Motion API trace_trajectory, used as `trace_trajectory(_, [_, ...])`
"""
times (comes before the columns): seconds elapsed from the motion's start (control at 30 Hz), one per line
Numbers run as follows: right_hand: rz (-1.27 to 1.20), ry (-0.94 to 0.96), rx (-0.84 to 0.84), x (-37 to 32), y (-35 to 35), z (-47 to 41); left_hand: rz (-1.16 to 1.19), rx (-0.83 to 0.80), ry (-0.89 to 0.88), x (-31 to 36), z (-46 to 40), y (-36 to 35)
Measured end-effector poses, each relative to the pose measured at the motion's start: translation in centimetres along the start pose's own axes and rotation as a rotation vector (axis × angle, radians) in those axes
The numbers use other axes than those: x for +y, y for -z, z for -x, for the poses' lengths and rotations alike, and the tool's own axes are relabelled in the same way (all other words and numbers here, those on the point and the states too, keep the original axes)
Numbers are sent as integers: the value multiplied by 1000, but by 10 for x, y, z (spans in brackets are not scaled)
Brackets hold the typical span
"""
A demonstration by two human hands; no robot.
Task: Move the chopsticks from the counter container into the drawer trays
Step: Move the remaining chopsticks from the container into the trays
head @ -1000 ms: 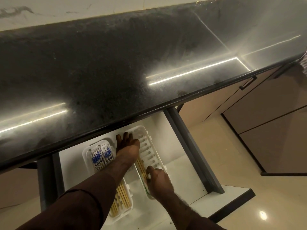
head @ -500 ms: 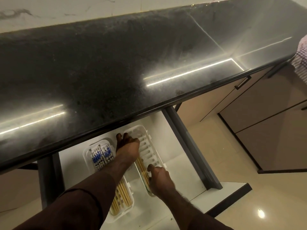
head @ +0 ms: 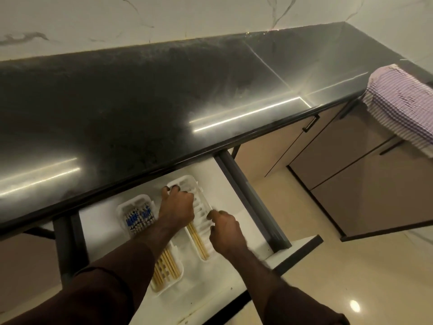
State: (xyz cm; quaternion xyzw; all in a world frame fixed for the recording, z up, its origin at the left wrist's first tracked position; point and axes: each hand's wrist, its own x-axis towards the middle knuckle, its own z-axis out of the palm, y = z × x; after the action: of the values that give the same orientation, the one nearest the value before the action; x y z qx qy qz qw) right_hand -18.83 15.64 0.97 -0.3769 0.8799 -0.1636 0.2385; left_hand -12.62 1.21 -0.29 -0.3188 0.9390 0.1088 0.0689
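Note:
An open white drawer [head: 100, 221] under the black counter holds two white slotted trays. The left tray [head: 138, 201] carries several wooden chopsticks with blue patterned tops [head: 138, 219]. The right tray [head: 187, 181] holds a few plain wooden chopsticks [head: 199, 242]. My left hand [head: 177, 205] lies palm down over the right tray's far end, fingers curled at its rim. My right hand [head: 225, 228] hovers at that tray's right side, fingers bent, nothing visibly in it. No counter container is in view.
The black counter [head: 164, 102] overhangs the drawer's back. The drawer's grey side rail [head: 253, 202] runs along the right. Beige cabinet doors [head: 351, 184] stand to the right, and a purple checked cloth [head: 403, 102] hangs over the counter's right end.
The view has tilted up and right, bringing the wall and the cloth into sight. My right hand has lifted slightly off the right tray's edge; my left hand stays on the tray.

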Motion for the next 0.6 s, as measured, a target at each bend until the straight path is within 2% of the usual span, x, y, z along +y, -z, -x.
trace_trajectory(0.4, [-51, 157, 223, -42, 49, 79, 38, 209, 12, 23, 94, 73])
trace_trajectory(0.6, [-66, 284, 324, -73, 72, 124, 95, 375, 55, 13, 148, 111])
